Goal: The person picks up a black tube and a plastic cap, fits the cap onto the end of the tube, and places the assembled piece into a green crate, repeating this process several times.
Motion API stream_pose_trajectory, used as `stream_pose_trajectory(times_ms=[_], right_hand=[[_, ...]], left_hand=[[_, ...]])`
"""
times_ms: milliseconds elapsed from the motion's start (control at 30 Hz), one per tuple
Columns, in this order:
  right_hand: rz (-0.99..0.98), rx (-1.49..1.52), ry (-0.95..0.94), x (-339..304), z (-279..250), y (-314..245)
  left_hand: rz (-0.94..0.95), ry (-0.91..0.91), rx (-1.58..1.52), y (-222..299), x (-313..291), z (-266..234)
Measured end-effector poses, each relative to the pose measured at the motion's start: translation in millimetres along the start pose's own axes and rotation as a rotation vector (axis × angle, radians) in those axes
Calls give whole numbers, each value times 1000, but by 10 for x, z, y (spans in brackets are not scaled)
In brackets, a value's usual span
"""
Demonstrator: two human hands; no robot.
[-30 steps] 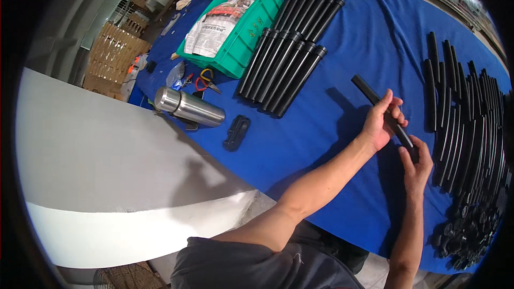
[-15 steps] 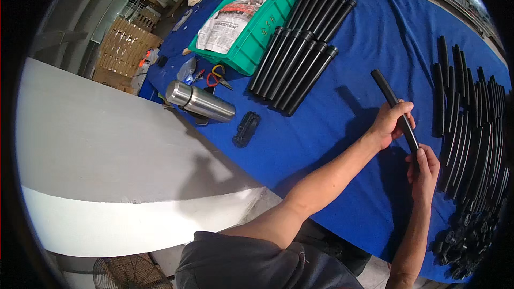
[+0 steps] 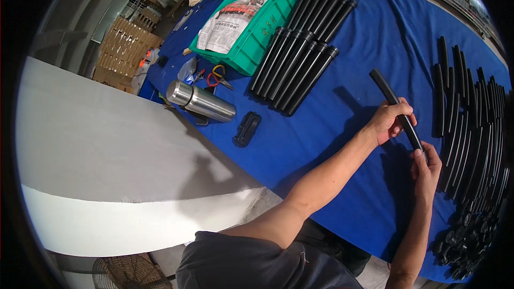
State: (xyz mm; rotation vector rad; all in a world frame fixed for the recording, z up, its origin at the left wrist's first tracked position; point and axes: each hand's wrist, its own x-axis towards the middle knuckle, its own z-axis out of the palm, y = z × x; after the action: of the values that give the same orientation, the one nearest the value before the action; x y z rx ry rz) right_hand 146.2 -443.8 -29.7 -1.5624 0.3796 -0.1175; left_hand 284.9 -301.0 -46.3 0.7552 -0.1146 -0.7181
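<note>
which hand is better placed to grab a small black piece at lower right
Likely the right hand: it is nearer that pile of black pieces, while the left hand grips the black tube midway.

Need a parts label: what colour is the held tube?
The tube is black, shown best in the head view.

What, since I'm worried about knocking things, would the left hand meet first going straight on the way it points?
Probably the leftmost loose tube on the cloth's right side; the left hand, gripping a black tube, seems raised, though, so it might pass over.
</note>
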Motion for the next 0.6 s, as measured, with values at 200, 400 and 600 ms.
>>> stream_pose_trajectory(times_ms=[200, 400, 600], right_hand=[[-35, -67, 4, -47, 4, 57], [-89, -154, 37, -36, 9, -2], [-135, -180, -34, -22, 14, -15]], left_hand=[[20, -17, -4, -4, -30, 13], [47, 11, -34, -22, -35, 63], [55, 47, -59, -38, -152, -6]])
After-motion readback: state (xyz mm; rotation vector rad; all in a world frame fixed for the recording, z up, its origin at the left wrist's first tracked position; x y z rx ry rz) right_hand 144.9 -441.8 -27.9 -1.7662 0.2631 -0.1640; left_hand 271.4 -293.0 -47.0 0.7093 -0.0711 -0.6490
